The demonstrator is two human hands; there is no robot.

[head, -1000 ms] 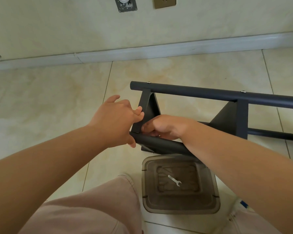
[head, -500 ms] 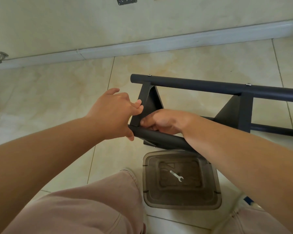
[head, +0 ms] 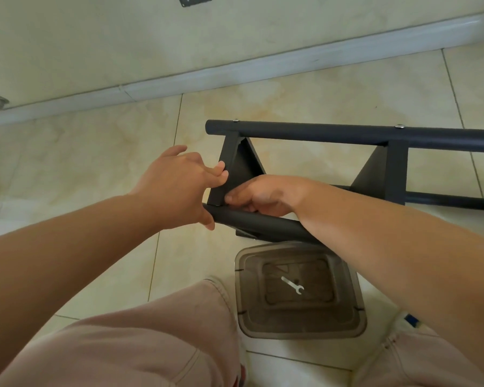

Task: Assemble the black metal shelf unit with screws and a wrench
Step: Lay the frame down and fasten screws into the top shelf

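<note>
Fitting near tube to end bracket, by hand.
Left hand (head: 176, 188) pinches triangular bracket (head: 236, 169); right hand (head: 263, 195) curled at joint on near tube (head: 263, 223), contents unseen. Wrench (head: 293, 285) idle in plastic bin (head: 347, 328). Next, likely: seat screw, fetch wrench.

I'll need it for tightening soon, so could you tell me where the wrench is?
The wrench lies inside the translucent plastic bin on the floor, below the right hand.

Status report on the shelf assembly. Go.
Left hand and right hand both at near black metal tube and shelf bracket. Small silver wrench unused in clear plastic bin. Nothing obstructing.
</note>
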